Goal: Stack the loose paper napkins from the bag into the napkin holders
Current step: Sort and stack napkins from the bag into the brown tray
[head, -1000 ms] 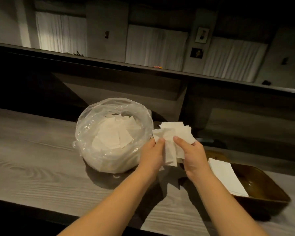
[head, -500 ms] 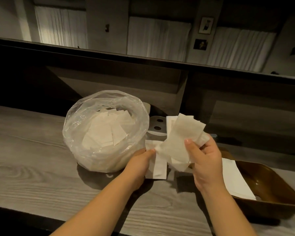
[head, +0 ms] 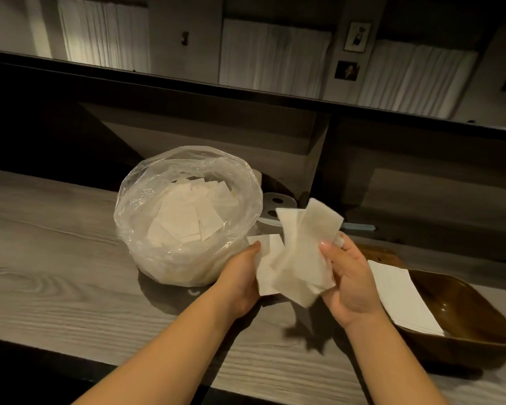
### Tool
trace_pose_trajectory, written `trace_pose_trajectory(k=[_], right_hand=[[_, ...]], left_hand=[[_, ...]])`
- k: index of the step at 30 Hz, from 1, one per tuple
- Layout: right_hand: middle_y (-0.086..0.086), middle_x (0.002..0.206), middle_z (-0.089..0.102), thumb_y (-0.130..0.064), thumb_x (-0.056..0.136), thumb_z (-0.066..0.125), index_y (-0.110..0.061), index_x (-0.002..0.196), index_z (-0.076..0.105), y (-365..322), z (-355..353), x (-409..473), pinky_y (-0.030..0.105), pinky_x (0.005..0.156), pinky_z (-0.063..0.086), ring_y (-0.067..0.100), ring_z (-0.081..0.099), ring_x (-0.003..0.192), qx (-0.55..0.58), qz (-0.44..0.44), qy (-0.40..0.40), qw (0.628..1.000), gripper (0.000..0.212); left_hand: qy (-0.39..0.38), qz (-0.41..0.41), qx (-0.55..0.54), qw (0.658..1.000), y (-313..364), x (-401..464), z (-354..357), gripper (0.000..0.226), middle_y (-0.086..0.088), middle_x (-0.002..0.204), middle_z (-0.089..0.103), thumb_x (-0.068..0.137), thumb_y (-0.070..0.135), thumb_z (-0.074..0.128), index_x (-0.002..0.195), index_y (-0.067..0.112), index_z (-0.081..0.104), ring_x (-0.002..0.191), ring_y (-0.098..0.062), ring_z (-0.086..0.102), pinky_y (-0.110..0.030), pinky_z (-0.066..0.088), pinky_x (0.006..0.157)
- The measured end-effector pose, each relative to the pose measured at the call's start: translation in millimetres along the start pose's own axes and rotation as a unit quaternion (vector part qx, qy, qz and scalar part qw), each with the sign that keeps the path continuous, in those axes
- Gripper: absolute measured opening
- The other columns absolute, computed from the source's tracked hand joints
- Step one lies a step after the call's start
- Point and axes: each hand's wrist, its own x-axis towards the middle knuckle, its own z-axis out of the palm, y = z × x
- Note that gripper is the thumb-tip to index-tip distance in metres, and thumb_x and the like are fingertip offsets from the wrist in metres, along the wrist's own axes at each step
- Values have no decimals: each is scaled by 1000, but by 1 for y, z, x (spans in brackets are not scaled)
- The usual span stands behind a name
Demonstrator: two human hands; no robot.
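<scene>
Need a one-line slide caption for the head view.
Both hands, left and right, hold loose napkins between the open bag and a brown holder on the counter.

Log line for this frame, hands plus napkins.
left hand: holds napkins | right hand: pinches same bunch | bag: open | holder: partly stacked

Counter (head: 56, 276): bag (head: 187, 217), tray (head: 465, 323).

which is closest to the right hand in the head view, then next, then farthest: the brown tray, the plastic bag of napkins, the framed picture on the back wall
From the right hand:
1. Brown tray, just to its right on the counter.
2. Plastic bag of napkins, to its left, past the left hand.
3. Framed picture, high on the far wall.
</scene>
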Motion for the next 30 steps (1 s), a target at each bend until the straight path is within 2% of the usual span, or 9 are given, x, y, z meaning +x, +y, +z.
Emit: trace_pose_trajectory(k=[3, 5, 7, 10, 15, 19, 25, 28, 30], right_hand=[[7, 104, 73, -9, 87, 58, -21, 110, 65, 3, 2, -2, 45, 76, 61, 25, 72, 91, -57, 49, -23, 997, 26], [3, 103, 73, -13, 94, 59, -22, 108, 65, 13, 3, 1, 40, 71, 60, 21, 71, 91, -202, 50, 30, 978, 18], [-1, 103, 72, -16, 95, 60, -23, 107, 64, 20, 2, 6, 32, 66, 57, 17, 70, 91, -262, 36, 83, 961, 14], [-3, 97, 70, -17, 94, 63, -20, 99, 62, 22, 1, 9, 25, 60, 53, 13, 68, 86, -288, 12, 121, 950, 7], [-2, 93, 69, -21, 94, 63, -19, 95, 61, 21, 1, 7, 22, 57, 51, 13, 68, 82, -320, -25, 128, 938, 3], [-5, 95, 69, -20, 94, 61, -21, 99, 61, 15, -2, 8, 22, 59, 54, 13, 69, 85, -273, -35, 106, 956, 5], [2, 93, 70, -21, 93, 64, -16, 96, 61, 26, -2, 13, 29, 64, 57, 17, 70, 83, -322, 2, 99, 941, 7], [4, 92, 70, -24, 94, 63, -15, 94, 63, 26, -4, 13, 32, 70, 56, 20, 69, 85, -329, 1, 96, 939, 9], [2, 93, 69, -26, 95, 60, -17, 94, 64, 22, -4, 11, 34, 75, 56, 20, 67, 89, -324, -30, 100, 940, 9]], left_hand=[[-22, -15, -5, 1000, 0, -2, -1, 37, -17, 108, 73, 103, 34, 42, 121, 10, 64, 103, -37, 67, -57, 50, 95], [-37, -3, -3, 999, 0, -3, 0, 37, -16, 111, 72, 102, 31, 43, 120, 8, 66, 103, -34, 69, -49, 53, 95], [-45, 7, -14, 999, 1, -4, 1, 40, -16, 112, 72, 103, 36, 40, 117, 10, 68, 103, -34, 69, -46, 55, 91], [-51, -3, -24, 998, 3, -7, 3, 50, -17, 114, 72, 102, 50, 37, 120, 14, 66, 105, -34, 69, -47, 54, 91], [-9, 17, 25, 999, -1, -3, 2, 33, -12, 102, 76, 104, 34, 42, 113, 14, 67, 94, -29, 72, -42, 57, 77], [12, 17, 31, 999, 1, -3, 1, 30, -14, 104, 75, 104, 33, 43, 115, 15, 65, 99, -34, 69, -48, 56, 86], [-37, 3, 5, 999, 3, -2, 2, 54, -15, 115, 72, 99, 57, 37, 126, 16, 62, 104, -32, 70, -46, 55, 86], [-12, 14, 24, 1000, 0, -2, 3, 40, -15, 110, 73, 103, 37, 45, 129, 11, 59, 100, -32, 71, -44, 57, 81], [8, 22, 18, 1000, 1, -3, 3, 33, -14, 104, 75, 105, 30, 42, 119, 10, 64, 96, -30, 71, -41, 56, 78]])
